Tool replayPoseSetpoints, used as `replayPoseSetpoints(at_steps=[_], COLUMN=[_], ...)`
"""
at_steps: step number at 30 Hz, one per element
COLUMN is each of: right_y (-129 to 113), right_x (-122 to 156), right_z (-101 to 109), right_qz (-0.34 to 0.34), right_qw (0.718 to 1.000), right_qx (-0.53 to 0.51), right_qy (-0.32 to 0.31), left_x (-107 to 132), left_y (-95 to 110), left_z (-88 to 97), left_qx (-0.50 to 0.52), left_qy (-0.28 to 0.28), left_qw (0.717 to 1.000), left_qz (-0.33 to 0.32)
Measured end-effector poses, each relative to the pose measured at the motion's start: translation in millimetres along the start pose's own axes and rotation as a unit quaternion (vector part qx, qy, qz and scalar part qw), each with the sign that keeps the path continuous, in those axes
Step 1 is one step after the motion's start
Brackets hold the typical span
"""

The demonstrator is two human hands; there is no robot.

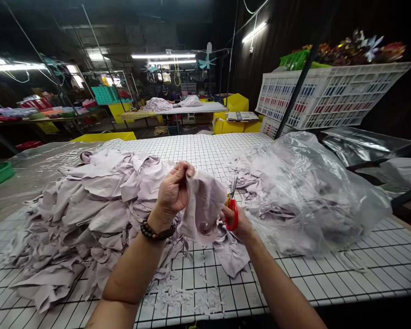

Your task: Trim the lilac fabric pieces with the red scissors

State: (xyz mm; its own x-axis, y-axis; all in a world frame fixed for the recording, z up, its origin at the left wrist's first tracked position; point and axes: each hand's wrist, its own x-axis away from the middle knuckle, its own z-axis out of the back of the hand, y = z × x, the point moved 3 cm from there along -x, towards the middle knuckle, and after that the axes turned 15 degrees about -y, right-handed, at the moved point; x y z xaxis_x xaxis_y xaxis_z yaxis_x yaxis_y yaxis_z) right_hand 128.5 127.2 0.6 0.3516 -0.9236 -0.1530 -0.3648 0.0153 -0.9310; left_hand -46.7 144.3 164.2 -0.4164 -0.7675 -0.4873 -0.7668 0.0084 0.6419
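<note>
Centre of the frame: I hold up a small piece of pale lilac cloth [203, 208] between my two hands, just above the gridded table [380, 260].
Left hand [173, 192]: fingers pinched shut on the cloth's top edge, thumb and fingertips pressed together, a beaded bracelet [154, 232] on the wrist.
Right hand [236, 221]: partly hidden behind the cloth; it is closed through the red handles of a pair of scissors [231, 211], blades pointing up beside the cloth's right edge. I cannot tell whether the blades are parted.
Doing this well, as I judge it: keep the left pinch taut so the edge hangs flat, bring the blades square to the stray thread or edge, and keep my fingertips clear of the tips.
Lower centre: tiny cloth snippings [181, 297] lie scattered on the grid below my hands.
Left half of the frame: a big heap of the same lilac pieces [85, 214], rumpled and spread across the table.
Right of centre: a clear plastic bag [315, 196], crumpled, with more lilac pieces inside, just beside my right hand.
Upper right: white slatted crates [332, 93] with coloured flower-like pieces on top.
Upper left and centre: dim workshop, strip lights, another worktable [205, 108] with cloth piled on it, yellow bins [238, 103].
</note>
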Motion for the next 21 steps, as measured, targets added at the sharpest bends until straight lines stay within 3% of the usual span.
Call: replayPoseSetpoints(at_steps=[2,5,8,12,15,17,19,21], right_y=[2,4,9,20,26,27,28,29], right_x=[7,13,13,5,3,7,14,24], right_z=[-3,-6,-10,-13,-5,2,8,12], right_qz=[-0.024,-0.061,-0.089,-0.102,-0.107,-0.117,-0.128,-0.144], right_qw=[0.999,0.996,0.993,0.994,0.988,0.983,0.979,0.974], right_qx=[-0.004,0.000,0.012,0.043,0.077,0.101,0.124,0.147], right_qy=[-0.036,-0.072,-0.071,0.003,0.079,0.102,0.103,0.098], left_x=[5,18,34,49,59,70,86,105], left_y=[-15,-36,-48,-56,-56,-53,-46,-41], left_z=[9.9,23.0,19.5,8.3,30.1,56.0,77.3,83.9], left_qx=[0.010,0.019,0.015,-0.031,-0.159,-0.328,-0.484,-0.606], left_qy=[0.027,0.113,0.156,0.118,0.147,0.183,0.205,0.218], left_qw=[0.999,0.993,0.988,0.992,0.976,0.919,0.827,0.730], left_qz=[0.015,0.016,0.003,-0.022,0.023,0.119,0.199,0.228])
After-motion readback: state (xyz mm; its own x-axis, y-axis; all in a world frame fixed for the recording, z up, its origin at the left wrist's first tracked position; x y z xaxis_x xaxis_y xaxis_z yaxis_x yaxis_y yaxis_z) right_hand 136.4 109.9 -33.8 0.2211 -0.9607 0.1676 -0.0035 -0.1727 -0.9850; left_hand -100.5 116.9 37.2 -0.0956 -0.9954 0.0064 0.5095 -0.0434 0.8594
